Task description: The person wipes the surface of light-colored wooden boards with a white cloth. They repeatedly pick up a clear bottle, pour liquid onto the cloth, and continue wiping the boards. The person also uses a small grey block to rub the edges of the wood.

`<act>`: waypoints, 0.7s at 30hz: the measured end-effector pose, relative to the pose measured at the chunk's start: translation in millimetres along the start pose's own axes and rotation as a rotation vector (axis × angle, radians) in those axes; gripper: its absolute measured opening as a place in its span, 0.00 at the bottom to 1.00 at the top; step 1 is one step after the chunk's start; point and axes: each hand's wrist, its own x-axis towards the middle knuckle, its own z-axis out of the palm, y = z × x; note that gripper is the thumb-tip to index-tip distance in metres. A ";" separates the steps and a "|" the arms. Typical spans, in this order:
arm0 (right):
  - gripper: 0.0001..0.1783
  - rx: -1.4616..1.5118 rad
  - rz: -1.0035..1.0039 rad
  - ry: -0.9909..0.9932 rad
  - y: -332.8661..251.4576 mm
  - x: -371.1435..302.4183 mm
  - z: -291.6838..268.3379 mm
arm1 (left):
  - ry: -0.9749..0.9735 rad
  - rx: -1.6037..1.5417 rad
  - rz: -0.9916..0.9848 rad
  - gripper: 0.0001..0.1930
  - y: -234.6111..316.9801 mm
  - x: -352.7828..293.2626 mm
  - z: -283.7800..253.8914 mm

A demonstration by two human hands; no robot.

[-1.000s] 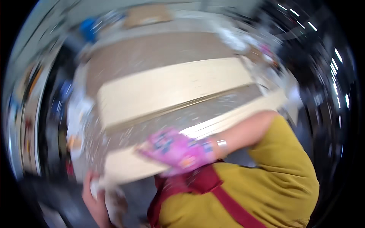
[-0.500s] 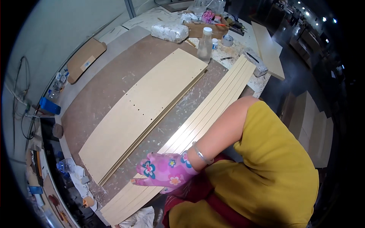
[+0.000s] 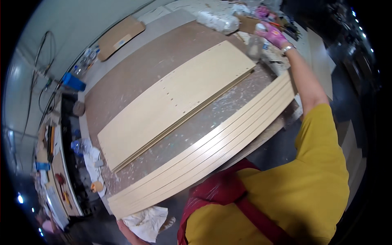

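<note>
My right hand, in a pink flowered glove, reaches far across the workbench and closes around the white-capped top of a clear plastic bottle standing near the bench's far right end. My left hand is low at the bottom edge, below the bench, gripping a crumpled white rag. Between them a wide pale wooden panel with small drilled holes lies on the brown, paint-speckled workbench. A stack of long pale strips lies along the near edge, against my yellow shirt and red apron.
Clutter sits at the bench's far end: a bundle of wrapped bottles, tools and pink items. A brown board leans by the wall. A blue box, cables, bottles and a side shelf stand on the left. More pale boards are stacked on the right.
My right hand has left the near strips and stretched out to the bottle at the far right. The view has swung left. The left hand stays low with the rag.
</note>
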 end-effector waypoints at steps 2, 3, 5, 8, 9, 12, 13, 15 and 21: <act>0.41 0.359 0.164 -0.149 6.2 -5.3 13.9 | -0.056 -0.133 -0.060 0.23 -2.9 3.0 -8.7; 0.40 0.433 0.162 -0.092 7.2 -7.8 20.1 | -0.075 -0.171 -0.064 0.23 -6.0 5.2 -11.7; 0.38 0.565 0.066 0.023 -3.9 -17.7 22.0 | 0.006 0.026 0.009 0.21 5.9 2.2 -17.0; 0.33 0.291 0.039 0.080 20.0 -6.9 18.3 | 0.100 -0.224 -0.009 0.22 25.8 6.1 -47.1; 0.31 0.174 -0.036 0.092 37.0 -0.8 13.6 | 0.070 -0.391 -0.051 0.23 28.4 12.6 -69.9; 0.27 0.234 -0.202 0.082 2.7 1.0 -5.0 | 0.041 -0.421 0.210 0.24 27.5 14.9 -120.9; 0.27 0.246 -0.287 0.050 -20.6 -0.3 -12.8 | 0.012 -0.405 0.248 0.24 25.9 16.7 -131.6; 0.26 0.328 -0.454 -0.001 -71.1 2.5 -22.6 | 0.030 -0.249 0.290 0.22 17.5 28.5 -129.8; 0.29 0.923 -0.487 -0.370 -224.7 -16.2 -0.7 | 0.055 -0.038 0.281 0.16 13.9 59.5 -48.7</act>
